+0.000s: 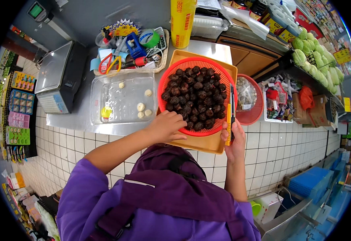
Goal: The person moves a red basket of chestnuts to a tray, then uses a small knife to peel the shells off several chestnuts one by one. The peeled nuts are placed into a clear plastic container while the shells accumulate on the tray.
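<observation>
A round red plastic basket point(160, 87) full of dark, rough-skinned round produce, perhaps water chestnuts point(198, 93), rests on a yellow-brown tray point(205, 144). My left hand point(171, 126) lies over the basket's near left rim, its fingertips at the dark pieces; whether it grips one cannot be told. In my right hand point(232, 134), at the basket's right rim, is a yellow and black utility knife point(229, 123), held upright in the picture. Left of the basket, a clear plastic container point(122, 99) holds several pale peeled pieces point(140, 107) and a yellow piece point(105, 112).
A wicker basket point(163, 61) with scissors, tape and tools stands behind the container. A weighing scale point(56, 72) is at left, a yellow wrap roll point(181, 24) at the back. Another red basket point(254, 117) holds bagged produce at right; cabbages point(312, 51) lie farther off.
</observation>
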The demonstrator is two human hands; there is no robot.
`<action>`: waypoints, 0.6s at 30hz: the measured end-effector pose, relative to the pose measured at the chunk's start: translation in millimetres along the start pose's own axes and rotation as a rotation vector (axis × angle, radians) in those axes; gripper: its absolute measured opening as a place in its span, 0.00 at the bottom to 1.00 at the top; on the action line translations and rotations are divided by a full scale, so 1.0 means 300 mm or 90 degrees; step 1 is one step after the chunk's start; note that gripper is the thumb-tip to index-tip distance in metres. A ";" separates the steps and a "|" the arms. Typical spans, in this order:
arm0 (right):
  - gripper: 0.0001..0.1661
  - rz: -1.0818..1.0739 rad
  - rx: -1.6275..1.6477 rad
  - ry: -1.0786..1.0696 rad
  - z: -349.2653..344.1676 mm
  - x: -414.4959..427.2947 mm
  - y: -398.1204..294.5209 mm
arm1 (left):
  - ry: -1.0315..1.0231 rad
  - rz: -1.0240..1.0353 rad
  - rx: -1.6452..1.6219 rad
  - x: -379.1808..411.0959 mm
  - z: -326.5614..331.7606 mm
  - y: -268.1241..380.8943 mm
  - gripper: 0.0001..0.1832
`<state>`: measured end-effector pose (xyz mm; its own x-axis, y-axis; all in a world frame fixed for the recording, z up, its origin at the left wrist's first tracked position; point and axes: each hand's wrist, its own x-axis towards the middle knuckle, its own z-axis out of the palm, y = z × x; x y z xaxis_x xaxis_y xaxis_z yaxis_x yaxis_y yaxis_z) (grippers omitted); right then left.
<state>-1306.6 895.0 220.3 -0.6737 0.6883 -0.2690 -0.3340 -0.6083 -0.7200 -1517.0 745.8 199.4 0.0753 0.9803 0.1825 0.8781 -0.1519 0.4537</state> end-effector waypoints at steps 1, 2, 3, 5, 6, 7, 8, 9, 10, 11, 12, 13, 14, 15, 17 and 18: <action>0.20 0.002 0.000 0.032 -0.002 0.003 -0.003 | 0.009 0.006 -0.006 0.020 -0.005 -0.016 0.12; 0.20 0.004 0.000 0.065 -0.008 0.001 -0.003 | 0.018 0.013 -0.011 0.050 -0.012 -0.043 0.12; 0.20 0.006 0.000 0.097 -0.010 0.001 -0.008 | 0.027 0.018 -0.017 0.085 -0.019 -0.072 0.13; 0.20 0.011 0.017 0.133 -0.009 0.004 -0.003 | 0.108 0.056 0.032 0.182 -0.011 -0.119 0.12; 0.19 0.009 0.031 0.128 -0.026 0.006 0.006 | 0.116 0.054 0.033 0.232 0.013 -0.140 0.13; 0.18 0.009 0.049 0.120 -0.034 0.008 0.014 | 0.122 0.051 0.038 0.269 0.039 -0.152 0.14; 0.17 0.013 0.043 0.137 -0.034 0.012 0.018 | 0.079 0.035 0.076 0.304 0.068 -0.156 0.16; 0.16 0.018 0.036 0.153 -0.030 0.016 0.024 | 0.036 0.017 0.112 0.335 0.100 -0.159 0.17; 0.15 0.021 0.031 0.167 -0.025 0.027 0.028 | -0.006 0.000 0.151 0.363 0.124 -0.164 0.19; 0.14 0.015 0.000 0.167 0.010 0.040 0.015 | -0.026 -0.003 0.146 0.381 0.142 -0.154 0.21; 0.12 0.010 -0.032 0.166 0.058 0.054 -0.008 | -0.046 -0.032 0.136 0.397 0.157 -0.144 0.21; 0.11 0.003 -0.062 0.164 0.085 0.062 -0.027 | -0.068 -0.060 0.127 0.408 0.158 -0.132 0.21; 0.09 -0.001 -0.076 0.122 0.039 0.087 -0.031 | -0.066 -0.075 0.102 0.419 0.151 -0.132 0.20; 0.09 0.015 -0.073 0.082 -0.002 0.109 -0.050 | -0.062 -0.092 0.077 0.429 0.138 -0.138 0.20; 0.08 0.063 -0.055 -0.004 -0.051 0.155 -0.073 | -0.001 -0.152 -0.058 0.413 0.112 -0.146 0.18; 0.08 0.057 -0.096 0.012 -0.063 0.153 -0.081 | 0.068 -0.189 -0.168 0.393 0.100 -0.132 0.17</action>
<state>-1317.0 949.0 213.5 -0.6836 0.6419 -0.3473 -0.1699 -0.6028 -0.7796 -1528.7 871.1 176.6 -0.2254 0.9698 0.0934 0.7021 0.0953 0.7056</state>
